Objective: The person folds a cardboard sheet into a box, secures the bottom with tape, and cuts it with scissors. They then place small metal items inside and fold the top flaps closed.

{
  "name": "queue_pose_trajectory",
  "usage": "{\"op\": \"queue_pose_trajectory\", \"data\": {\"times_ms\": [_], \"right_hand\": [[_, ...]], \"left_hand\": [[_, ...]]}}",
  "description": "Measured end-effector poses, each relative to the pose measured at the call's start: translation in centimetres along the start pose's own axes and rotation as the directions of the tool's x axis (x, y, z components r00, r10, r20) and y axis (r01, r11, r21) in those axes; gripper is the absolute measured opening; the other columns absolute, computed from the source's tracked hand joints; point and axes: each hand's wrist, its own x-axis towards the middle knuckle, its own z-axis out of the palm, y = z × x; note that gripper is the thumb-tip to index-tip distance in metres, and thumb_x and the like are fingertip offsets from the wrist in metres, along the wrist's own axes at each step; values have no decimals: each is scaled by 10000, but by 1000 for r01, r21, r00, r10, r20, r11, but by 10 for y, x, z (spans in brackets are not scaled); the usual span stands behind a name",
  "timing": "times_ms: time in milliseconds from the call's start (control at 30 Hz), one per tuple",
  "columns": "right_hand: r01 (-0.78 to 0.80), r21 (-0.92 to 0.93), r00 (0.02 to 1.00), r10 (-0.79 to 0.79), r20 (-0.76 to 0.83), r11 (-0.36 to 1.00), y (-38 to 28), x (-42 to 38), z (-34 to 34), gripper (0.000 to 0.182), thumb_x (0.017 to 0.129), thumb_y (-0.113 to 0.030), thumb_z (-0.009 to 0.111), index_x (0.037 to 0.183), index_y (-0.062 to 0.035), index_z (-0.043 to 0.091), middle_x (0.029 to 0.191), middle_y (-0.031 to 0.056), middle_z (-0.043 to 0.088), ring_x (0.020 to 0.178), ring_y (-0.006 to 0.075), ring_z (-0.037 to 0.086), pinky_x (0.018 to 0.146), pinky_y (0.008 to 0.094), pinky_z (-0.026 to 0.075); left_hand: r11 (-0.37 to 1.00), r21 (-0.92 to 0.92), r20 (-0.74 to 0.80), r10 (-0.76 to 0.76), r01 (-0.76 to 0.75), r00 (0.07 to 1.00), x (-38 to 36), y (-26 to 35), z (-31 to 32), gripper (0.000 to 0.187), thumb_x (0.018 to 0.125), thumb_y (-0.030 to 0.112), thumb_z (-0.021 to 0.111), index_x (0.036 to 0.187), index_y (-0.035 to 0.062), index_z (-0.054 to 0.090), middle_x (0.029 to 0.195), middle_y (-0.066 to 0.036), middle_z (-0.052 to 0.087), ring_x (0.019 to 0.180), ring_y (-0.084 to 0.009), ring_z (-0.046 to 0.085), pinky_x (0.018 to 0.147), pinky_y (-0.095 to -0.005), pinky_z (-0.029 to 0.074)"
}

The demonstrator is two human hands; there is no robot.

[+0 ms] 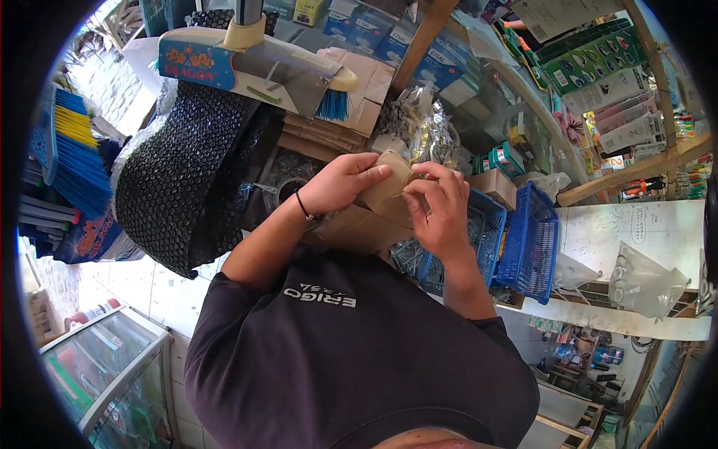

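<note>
A small brown cardboard box (pixel 385 196) is held up in front of my chest. My left hand (pixel 345 182) grips it from the left, thumb lying across its upper face. At the box's right edge, the fingers of my right hand (pixel 443 209) are bent and pinched together against it. Whether anything thin sits between those fingertips is too small to tell. Just beyond the box lies a heap of clear plastic bags (pixel 430 123) with shiny metal pieces. A larger piece of cardboard (pixel 359 228) is below my hands.
Blue plastic baskets (pixel 529 238) stand to the right. On the left are a roll of black bubble wrap (pixel 183 168) and blue-and-yellow brushes (pixel 71 142). A broom head (pixel 254 71) hangs above flattened cardboard (pixel 329 135). Blue boxes (pixel 366 34) fill the back; a glass case (pixel 108 367) stands lower left.
</note>
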Motion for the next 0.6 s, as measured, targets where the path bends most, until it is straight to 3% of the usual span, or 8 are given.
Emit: {"op": "queue_pose_trajectory", "data": {"times_ms": [133,367,600], "right_hand": [[-7,2,1000,7,27,1000,-1,0,-2,109,803,-141,643,887,-124,575,1122,30,568,993,250,517,852,383,353],[1,16,999,-2,50,1000,-1,0,-3,112,813,-146,631,896,-112,563,1171,43,564,1031,266,520,880,386,358],[3,180,1000,-8,26,984,1,2,-3,106,834,-100,615,894,-72,532,1158,105,577,996,316,537,888,412,408]], "left_hand": [[997,-56,-13,-49,49,999,-1,1,1,274,983,251,491,960,-10,570,801,42,558,716,-5,443,598,-210,411],[999,-38,-45,0,-2,999,-2,-1,0,270,983,248,492,959,-10,571,808,36,566,730,-10,460,612,-213,421],[1000,-10,-72,-14,14,997,-3,-2,-3,286,979,257,500,975,-19,574,803,30,566,727,-18,465,620,-219,426]]}}
